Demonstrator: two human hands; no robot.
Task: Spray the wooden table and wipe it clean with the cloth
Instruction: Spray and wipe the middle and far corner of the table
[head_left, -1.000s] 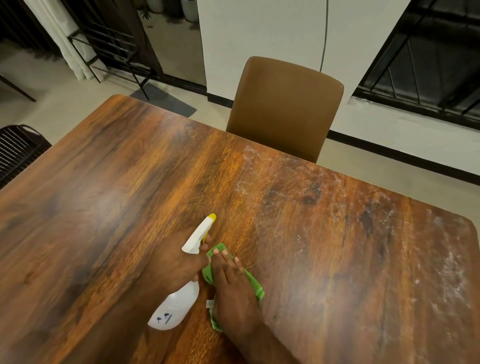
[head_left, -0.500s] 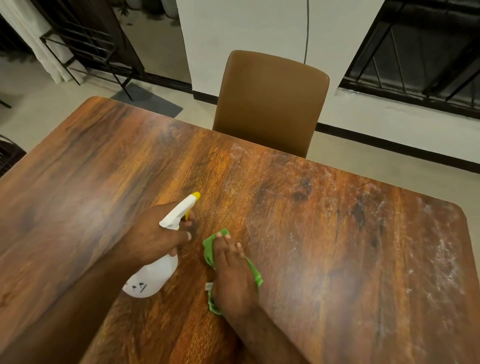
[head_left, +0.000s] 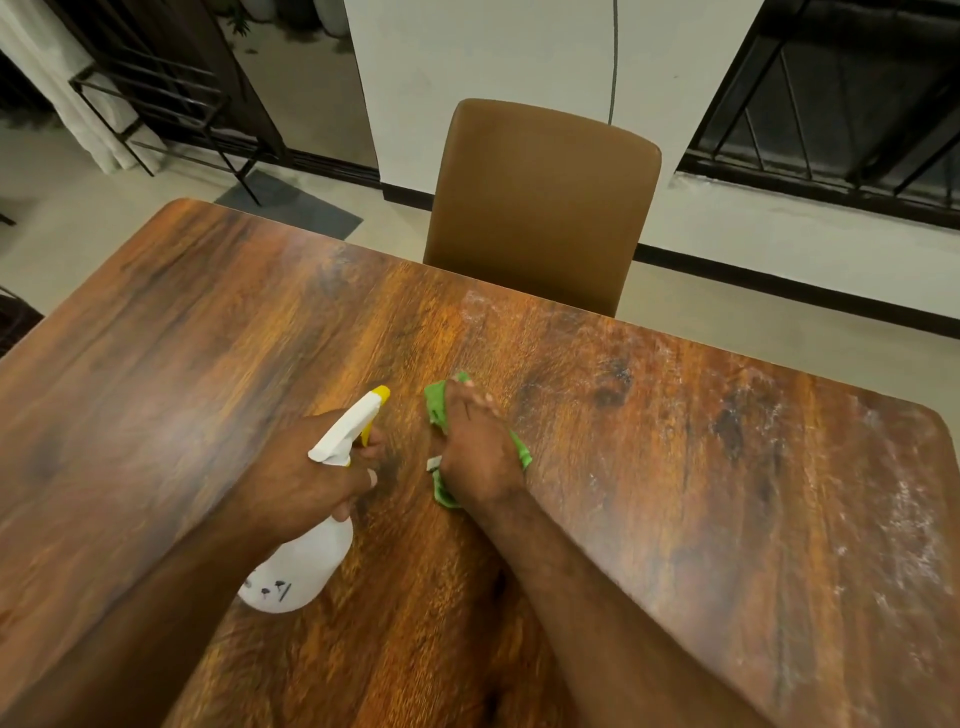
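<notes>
Dark-grained wood fills most of the view, the wooden table (head_left: 208, 338) reaching out to a brown chair (head_left: 540, 208) pushed up at its far edge. On the near side of the chair and slightly left of it, the left hand (head_left: 306, 478) grips the neck of a white spray bottle (head_left: 301, 566), fingers curled just under the head. The bottle is tilted, its yellow-tipped nozzle (head_left: 382, 392) aimed toward the chair. Its white wall hides whatever is inside. Directly in front of the chair, the right hand (head_left: 478, 457) lies with fingers stretched out, pressing a green cloth (head_left: 436, 405) flat onto the tabletop, just beside the nozzle. Whitish smears (head_left: 909, 519) streak the wood to the right of the chair. Left of the chair, on the floor beyond the table, stands a black metal rack (head_left: 150, 98).
</notes>
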